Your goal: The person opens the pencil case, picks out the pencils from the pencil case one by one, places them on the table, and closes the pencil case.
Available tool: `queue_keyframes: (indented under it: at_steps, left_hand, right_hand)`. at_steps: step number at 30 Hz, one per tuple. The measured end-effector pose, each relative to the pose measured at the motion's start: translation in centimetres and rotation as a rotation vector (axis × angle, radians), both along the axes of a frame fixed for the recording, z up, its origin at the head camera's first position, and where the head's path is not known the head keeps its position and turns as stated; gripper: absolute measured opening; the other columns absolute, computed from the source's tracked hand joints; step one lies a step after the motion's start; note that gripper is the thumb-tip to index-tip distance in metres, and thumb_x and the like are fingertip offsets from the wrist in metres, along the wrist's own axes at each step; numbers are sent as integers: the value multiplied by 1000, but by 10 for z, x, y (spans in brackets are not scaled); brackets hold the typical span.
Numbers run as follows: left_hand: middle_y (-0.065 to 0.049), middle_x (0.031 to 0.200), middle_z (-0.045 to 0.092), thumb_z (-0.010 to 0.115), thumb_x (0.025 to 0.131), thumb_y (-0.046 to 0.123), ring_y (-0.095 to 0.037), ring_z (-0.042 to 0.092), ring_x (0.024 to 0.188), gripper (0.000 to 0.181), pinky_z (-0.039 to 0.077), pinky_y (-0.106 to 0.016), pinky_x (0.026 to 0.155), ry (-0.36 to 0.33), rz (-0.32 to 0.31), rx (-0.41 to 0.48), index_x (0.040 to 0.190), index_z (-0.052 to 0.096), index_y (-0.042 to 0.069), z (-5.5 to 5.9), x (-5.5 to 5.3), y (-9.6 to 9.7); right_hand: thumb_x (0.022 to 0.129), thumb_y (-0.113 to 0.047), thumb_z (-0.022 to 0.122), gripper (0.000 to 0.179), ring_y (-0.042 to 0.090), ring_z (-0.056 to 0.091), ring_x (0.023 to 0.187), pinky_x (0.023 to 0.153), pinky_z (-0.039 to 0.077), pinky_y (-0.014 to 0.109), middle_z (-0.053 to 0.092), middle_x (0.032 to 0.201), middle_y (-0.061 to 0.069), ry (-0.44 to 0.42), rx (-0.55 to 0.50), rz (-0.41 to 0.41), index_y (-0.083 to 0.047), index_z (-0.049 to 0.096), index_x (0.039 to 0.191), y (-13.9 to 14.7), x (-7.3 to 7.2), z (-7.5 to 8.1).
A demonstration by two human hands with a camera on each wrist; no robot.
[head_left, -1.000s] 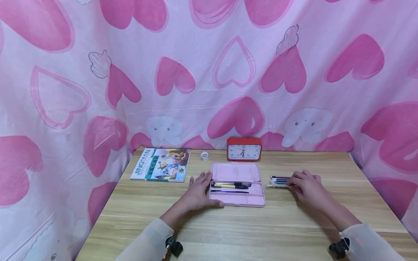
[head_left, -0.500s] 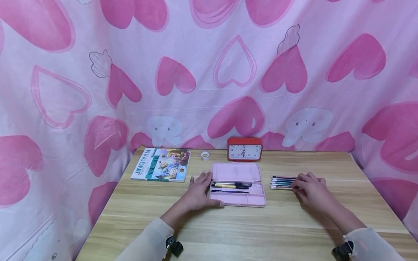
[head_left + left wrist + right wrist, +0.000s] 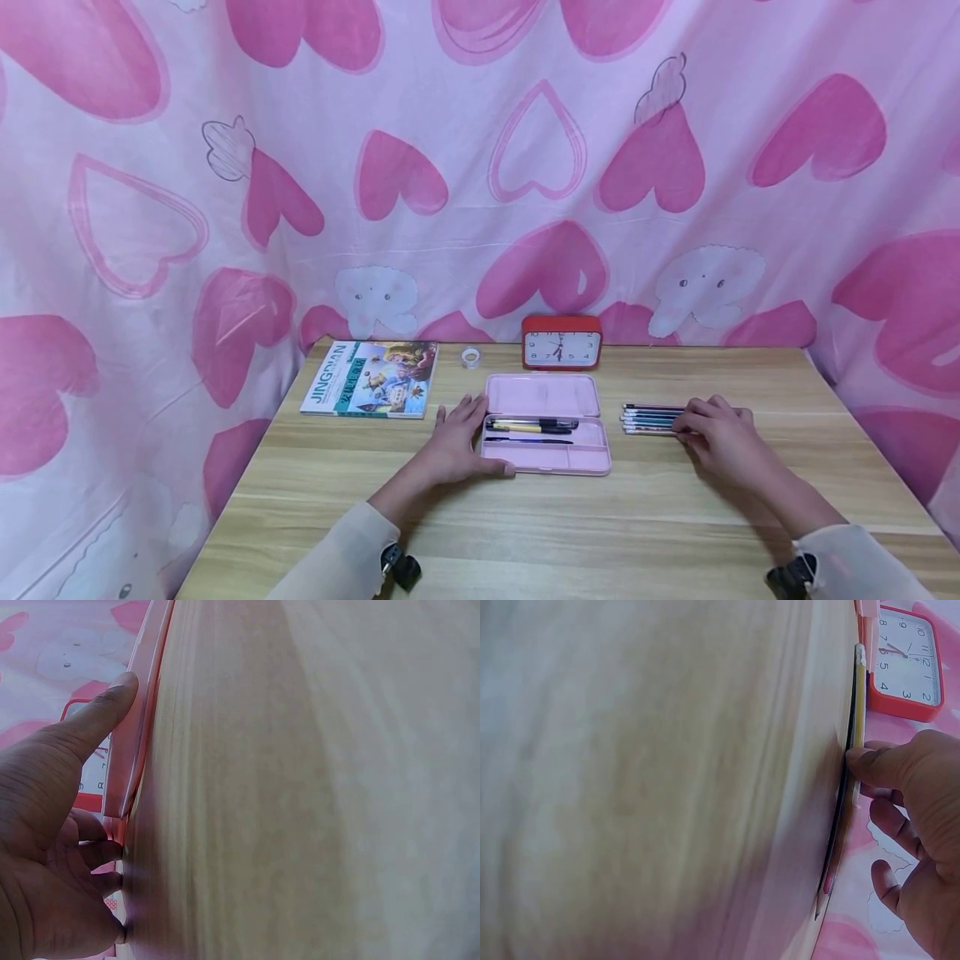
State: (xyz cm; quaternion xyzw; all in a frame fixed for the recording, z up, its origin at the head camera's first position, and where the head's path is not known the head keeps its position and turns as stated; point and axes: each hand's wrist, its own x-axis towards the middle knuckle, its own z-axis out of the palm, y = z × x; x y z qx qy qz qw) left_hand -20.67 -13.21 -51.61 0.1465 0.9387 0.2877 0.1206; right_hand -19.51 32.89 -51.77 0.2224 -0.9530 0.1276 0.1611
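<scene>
In the head view a pink pencil case [image 3: 588, 461] lies open on the wooden table, its lid [image 3: 542, 397] folded back. Several pens [image 3: 534, 427] lie inside, black and yellow ones in the rear compartment and a thin dark one nearer the front. My left hand [image 3: 456, 446] rests spread at the case's left end, thumb along the front edge. To the right of the case, my right hand [image 3: 718, 437] pinches the right part of a row of several pencils [image 3: 647, 419] lying side by side. The right wrist view shows the thumb against a yellowish pencil [image 3: 859, 705].
Behind the case stands a red alarm clock [image 3: 562, 343]. A roll of tape [image 3: 470, 357] sits to its left, and a picture book [image 3: 371, 379] lies at the back left. A pink heart-print curtain [image 3: 420, 92] hangs behind the table [image 3: 570, 542].
My right hand has shifted slightly right along the pencils. The front pencil, whose end stuck out to the left, now lies nearly level with the others. My left hand has stayed put.
</scene>
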Motion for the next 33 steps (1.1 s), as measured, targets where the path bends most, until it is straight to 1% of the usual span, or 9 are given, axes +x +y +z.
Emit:
queue_keyframes:
  at_steps: [4, 14, 17, 20, 24, 26, 31, 33]
  left_hand:
    - [-5, 186, 23, 93, 76, 72, -34, 12, 175, 135, -2, -64, 141, -2, 3, 4, 177, 25, 13, 0, 0, 0]
    - [-5, 186, 23, 93, 75, 72, -34, 12, 175, 136, -2, -64, 141, 3, 2, 1, 177, 25, 13, 0, 0, 0]
    - [-5, 186, 23, 92, 75, 73, -34, 12, 175, 136, -2, -64, 141, 4, 0, -3, 177, 25, 13, -1, 0, 0]
    - [-5, 186, 23, 92, 75, 73, -33, 11, 175, 136, -2, -64, 142, 3, -1, -4, 177, 25, 14, -1, 0, 0]
    - [-4, 186, 23, 92, 76, 73, -33, 12, 175, 136, -2, -64, 142, 2, -1, -5, 177, 24, 14, -1, 0, 0]
    - [-5, 186, 23, 92, 76, 73, -33, 12, 175, 136, -2, -64, 142, 4, 0, -5, 177, 24, 14, -1, 0, -1]
    - [-5, 186, 23, 92, 76, 73, -33, 11, 175, 135, -2, -63, 142, 2, 2, -3, 177, 25, 14, 0, 1, 0]
    - [-4, 186, 23, 92, 76, 73, -33, 11, 175, 135, -2, -63, 142, 0, 2, -3, 177, 25, 15, 0, 0, 0]
  right_hand:
    - [84, -1, 90, 28, 19, 55, 91, 74, 35, 39, 71, 99, -4, -18, 1, -10, -24, 79, 95, 0, 0, -1]
    - [83, 1, 91, 30, 20, 56, 91, 74, 35, 40, 70, 98, -4, -10, -4, -16, -24, 79, 94, -1, 1, -2]
    - [83, 1, 91, 29, 20, 56, 91, 75, 35, 40, 70, 98, -4, -20, -1, -22, -24, 79, 94, -1, 1, -2]
    - [84, 0, 90, 28, 20, 55, 91, 75, 34, 40, 69, 97, -5, -32, 2, -29, -24, 79, 94, -1, 2, -3]
    - [85, -2, 90, 25, 20, 55, 91, 75, 34, 40, 70, 97, -4, -25, 0, -26, -23, 80, 95, 0, 0, -3]
    - [87, -6, 90, 21, 20, 55, 92, 76, 34, 40, 70, 99, -3, -41, 0, -32, -23, 81, 97, 0, 0, -2]
    - [94, -15, 88, 14, 21, 55, 99, 82, 35, 42, 72, 107, 0, -122, -4, -50, -20, 83, 106, -6, 0, 6]
    - [95, -17, 87, 15, 22, 56, 100, 83, 36, 42, 73, 109, 0, -126, -9, -41, -19, 84, 109, -10, 0, 9]
